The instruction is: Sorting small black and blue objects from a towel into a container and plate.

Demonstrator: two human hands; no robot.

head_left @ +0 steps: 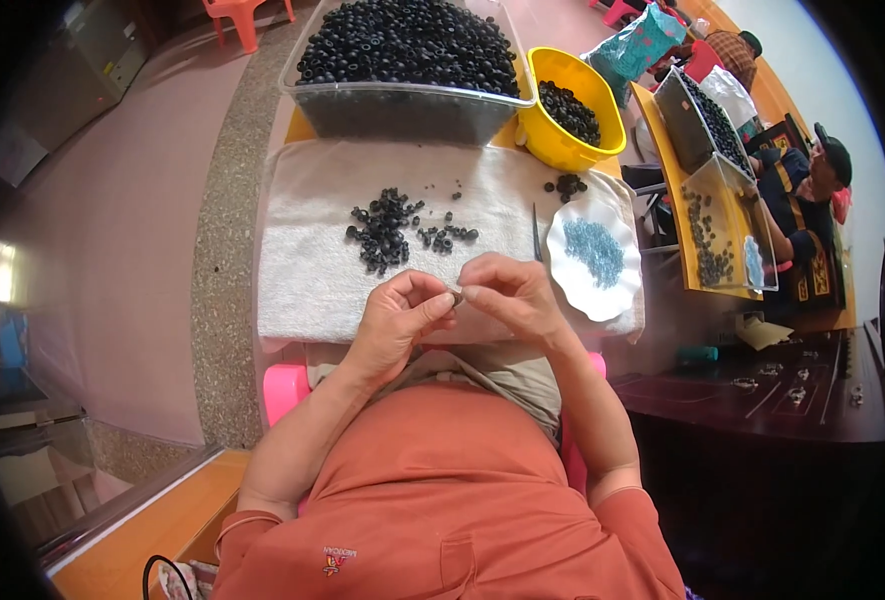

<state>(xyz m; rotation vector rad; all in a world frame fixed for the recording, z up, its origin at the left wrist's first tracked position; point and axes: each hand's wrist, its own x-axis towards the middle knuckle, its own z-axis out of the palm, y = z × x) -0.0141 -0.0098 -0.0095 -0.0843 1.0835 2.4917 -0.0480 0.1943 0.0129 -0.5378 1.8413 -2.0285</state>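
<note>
My left hand (400,318) is closed in a pinch on a small dark rounded part (456,298) just above the near edge of a white towel (307,290). The fingertips of my right hand (518,296) press together at the same part; whether they grip it or something tiny is too small to tell. Beyond my hands lies a loose pile of small black ring-like parts (380,232), with a smaller group (445,238) beside it. To the right, a white wavy-edged dish (565,275) holds many tiny bluish pieces (594,252). A thin dark pointed tool (536,232) lies beside the dish.
A clear bin (392,115) heaped with black parts stands at the far edge, beside a yellow bucket (552,145) of similar parts. A few parts (569,186) lie near the bucket. At right, another person (797,200) sits at a wooden table (674,190) with bins.
</note>
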